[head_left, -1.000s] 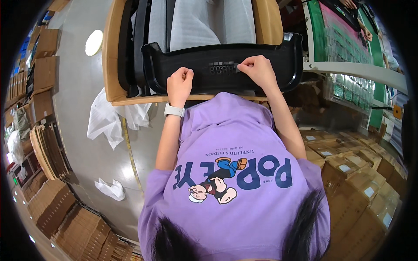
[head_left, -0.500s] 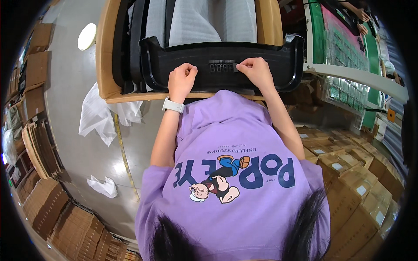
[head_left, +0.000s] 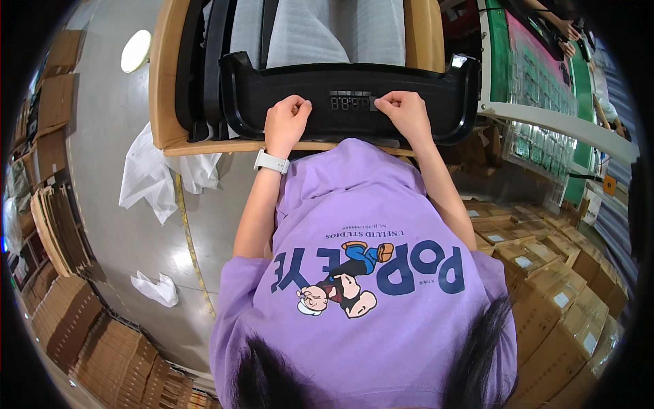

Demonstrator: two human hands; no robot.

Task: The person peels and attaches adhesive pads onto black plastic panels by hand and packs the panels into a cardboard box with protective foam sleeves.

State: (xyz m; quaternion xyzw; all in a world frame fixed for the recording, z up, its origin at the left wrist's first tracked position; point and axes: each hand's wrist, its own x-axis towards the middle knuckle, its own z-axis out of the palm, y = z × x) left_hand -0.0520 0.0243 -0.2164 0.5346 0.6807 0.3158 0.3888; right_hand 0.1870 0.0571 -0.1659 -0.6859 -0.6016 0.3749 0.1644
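Segmented display [head_left: 350,101] between left grip [head_left: 286,124], right grip [head_left: 407,116]; nearer right.

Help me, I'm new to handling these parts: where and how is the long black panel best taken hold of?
Probably by its two upturned ends, left hand from the left, right hand from the right. The black panel is long, its ends curving up from the middle; the right end reaches past the cardboard box and looks freer. Digit segments sit mid-panel, away from both.

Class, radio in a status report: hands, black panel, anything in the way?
Right hand bunched at right of display. Left hand bunched at its left. Black panel over near end of carton. Display mostly unblocked.
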